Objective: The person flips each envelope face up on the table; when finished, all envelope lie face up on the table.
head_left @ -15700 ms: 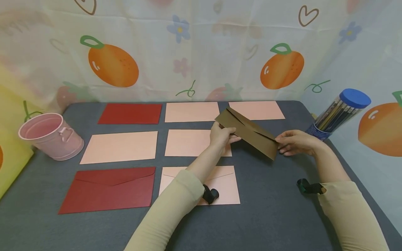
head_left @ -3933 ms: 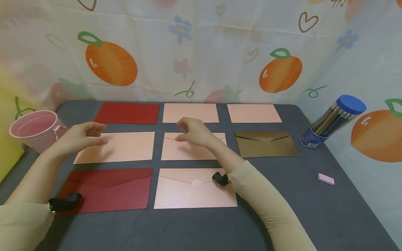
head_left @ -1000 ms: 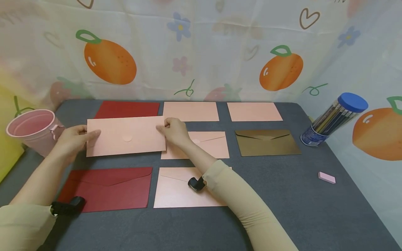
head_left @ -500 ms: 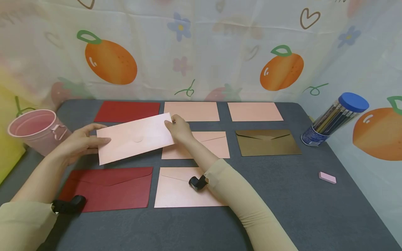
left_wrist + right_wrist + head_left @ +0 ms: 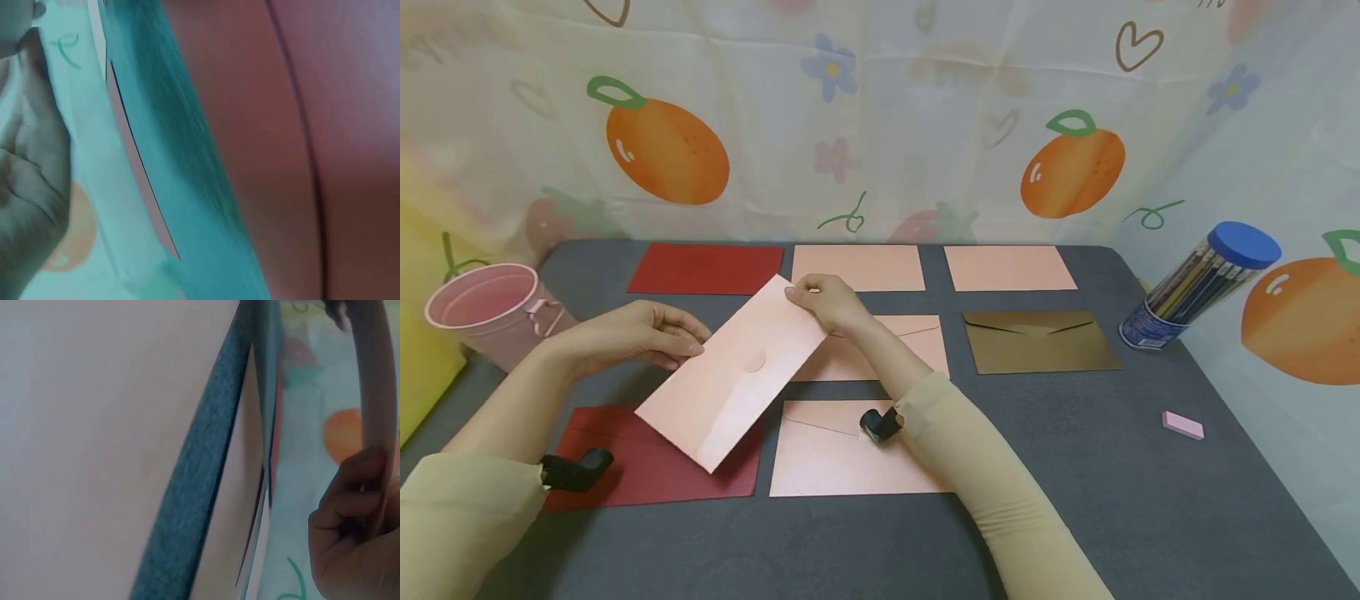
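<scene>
A pale pink envelope point(image 5: 737, 375) is held up at a slant, its face with a round seal toward me. My right hand point(image 5: 833, 304) pinches its upper right end between thumb and curled fingers; the right wrist view shows that grip on the envelope point(image 5: 378, 381). My left hand point(image 5: 632, 342) has its thumb and fingertips on the upper left edge. Below the held envelope lies a red envelope point(image 5: 655, 483), partly covered. Two more pink envelopes, the middle one point(image 5: 880, 358) and the front one point(image 5: 842, 458), lie flap side up, partly hidden by the right arm.
At the back lie a red envelope point(image 5: 703, 268) and two pink ones, left point(image 5: 857, 267) and right point(image 5: 1010, 267). A gold envelope point(image 5: 1041, 343) lies right of centre. A pink bucket point(image 5: 497, 312), a pencil tub point(image 5: 1198, 283) and a small pink block point(image 5: 1182, 425) stand about the edges.
Earlier both hands held the gold envelope, now on the table. The left pink envelope has been lifted and, in the last second, swung from level to a steep slant; the left hand shifted along its edge.
</scene>
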Demonstrator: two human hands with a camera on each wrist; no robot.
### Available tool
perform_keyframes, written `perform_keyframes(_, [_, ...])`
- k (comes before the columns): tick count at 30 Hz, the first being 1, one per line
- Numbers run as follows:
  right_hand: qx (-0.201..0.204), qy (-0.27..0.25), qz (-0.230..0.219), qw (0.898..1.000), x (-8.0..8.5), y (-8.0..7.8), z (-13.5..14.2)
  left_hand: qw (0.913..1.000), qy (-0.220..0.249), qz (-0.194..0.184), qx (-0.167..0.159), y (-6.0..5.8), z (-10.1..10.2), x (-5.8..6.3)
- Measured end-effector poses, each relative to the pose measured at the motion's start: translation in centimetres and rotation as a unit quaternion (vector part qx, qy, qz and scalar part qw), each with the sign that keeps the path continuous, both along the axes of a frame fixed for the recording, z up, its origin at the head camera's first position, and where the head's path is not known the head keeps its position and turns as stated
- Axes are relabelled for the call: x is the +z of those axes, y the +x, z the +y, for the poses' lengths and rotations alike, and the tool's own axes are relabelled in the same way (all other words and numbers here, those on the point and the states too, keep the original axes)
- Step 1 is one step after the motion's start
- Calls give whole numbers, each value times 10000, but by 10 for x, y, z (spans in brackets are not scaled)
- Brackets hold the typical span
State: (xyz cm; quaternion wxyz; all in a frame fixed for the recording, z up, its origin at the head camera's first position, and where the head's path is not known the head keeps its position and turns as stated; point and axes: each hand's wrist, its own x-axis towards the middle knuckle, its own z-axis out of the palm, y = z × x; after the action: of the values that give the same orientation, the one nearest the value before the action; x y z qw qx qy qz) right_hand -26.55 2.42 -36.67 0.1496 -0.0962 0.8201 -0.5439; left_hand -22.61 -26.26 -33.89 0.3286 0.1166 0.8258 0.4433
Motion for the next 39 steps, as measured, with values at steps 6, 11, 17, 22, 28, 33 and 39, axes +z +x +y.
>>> perform_keyframes(6, [353,-319,-90,9988,5,6,-5,9990,445,-55,13,-4,31,3])
perform_keyframes(11, [15,-761,-374,9964,9,6,0,9955,812,5,497,-3,34,3])
perform_keyframes(17, [280,-768,-1008,9915,10,4,13,9681,1875,-59,1663,-3,24,-3])
perform_keyframes(22, [1038,-436,-1484,9825,10,4,21,9022,3341,-425,2694,-7,20,-5])
perform_keyframes(28, [941,-838,-1729,9768,5,1,25,8728,3719,-771,3066,-9,19,-7])
perform_keyframes(33, [669,-702,-1635,9818,4,-2,29,8670,3605,-413,3416,-8,15,-12])
perform_keyframes(39, [593,-373,-1499,9862,3,-5,34,9251,1854,557,3267,-8,4,-16])
